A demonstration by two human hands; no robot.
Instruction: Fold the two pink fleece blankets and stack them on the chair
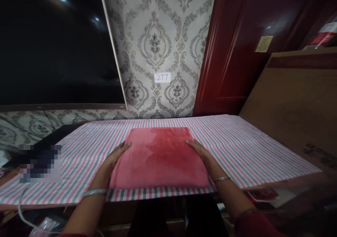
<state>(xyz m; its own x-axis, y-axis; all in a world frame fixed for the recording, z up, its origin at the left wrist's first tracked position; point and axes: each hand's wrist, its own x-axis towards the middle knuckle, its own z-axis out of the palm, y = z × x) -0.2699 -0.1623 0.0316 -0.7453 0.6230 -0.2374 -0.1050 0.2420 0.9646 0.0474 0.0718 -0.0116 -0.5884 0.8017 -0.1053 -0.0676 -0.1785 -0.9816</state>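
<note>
Folded red fleece blanket (159, 158) lies flat on the striped table cloth (252, 149), centred in front of the person, near edge almost at the table's front edge. It's roughly square in view, slightly deeper than wide, so the long axis runs 12 to 6 as far as I can tell; the wide lens makes that uncertain.

Key relation: the blanket sits squarely between the two hands. Left hand (114, 157) is at the blanket's 9 o'clock edge, right hand (202, 152) at its 3 o'clock edge. Both touch it, about equally near, fingers pointing toward 12.

Grip: both hands open and flat, fingers extended along the side edges, nothing pinched or lifted.

Look of the blanket: plush, soft nap, darker red patch at centre, paler pink toward the sides, corners squared, top surface smooth.

Outward: a bangle on each wrist. At 12, patterned wallpaper with a paper label reading 277 (162, 77). At 10, a dark TV screen (58, 44). At 2, a red-brown door (237, 47). At 3, a cardboard panel (297, 103).
</note>
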